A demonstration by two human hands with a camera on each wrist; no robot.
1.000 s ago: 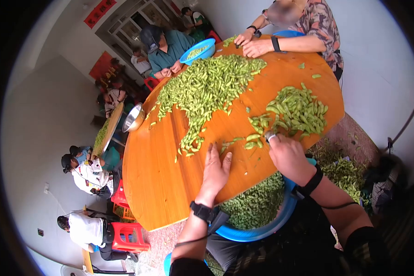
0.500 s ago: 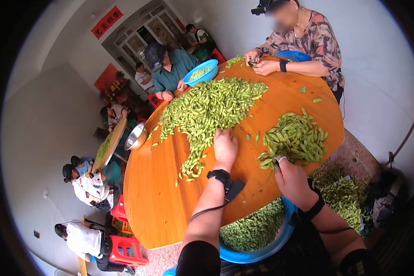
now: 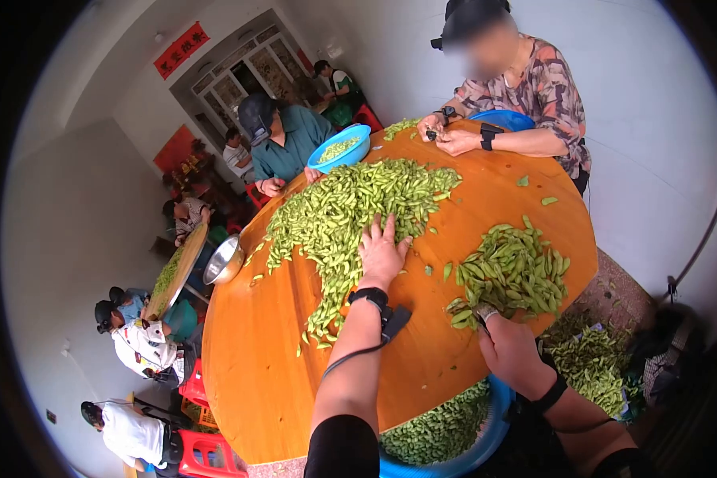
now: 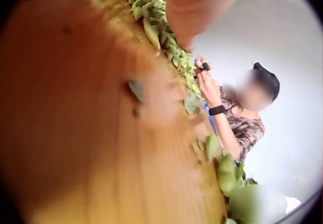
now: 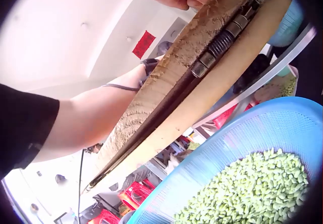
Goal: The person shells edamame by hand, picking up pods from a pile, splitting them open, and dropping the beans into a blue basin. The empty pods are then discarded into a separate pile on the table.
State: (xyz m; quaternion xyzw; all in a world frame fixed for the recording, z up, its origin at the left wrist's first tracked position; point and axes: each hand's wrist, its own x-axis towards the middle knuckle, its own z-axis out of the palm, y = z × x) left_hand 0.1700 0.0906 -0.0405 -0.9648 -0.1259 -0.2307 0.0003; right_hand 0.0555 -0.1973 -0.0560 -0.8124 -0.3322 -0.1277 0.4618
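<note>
A large heap of green bean pods (image 3: 342, 211) covers the middle of the round wooden table (image 3: 271, 374). My left hand (image 3: 382, 253) lies at the heap's near right edge, its fingers spread over the pods. In the left wrist view only part of that hand (image 4: 197, 12) shows above the pods. By the near edge of a smaller pod pile (image 3: 514, 271), my right hand (image 3: 511, 346) is curled, with a pale covering at the thumb and a small dark object at the fingertips. What that object is I cannot tell. The table's edge hides much of this hand in the right wrist view.
Below the table edge stands a blue basket (image 5: 212, 148) of shelled beans (image 5: 252, 188). A blue bowl (image 3: 358, 147) and a metal bowl (image 3: 224, 260) sit at the table's far side. Two people work across the table. Pods and husks (image 3: 589, 362) are heaped on the floor at right.
My left hand has gone from the near table edge forward to the large heap, where its curled fingers have spread. Loose pods beside my right hand now lie closer to the smaller pile.
</note>
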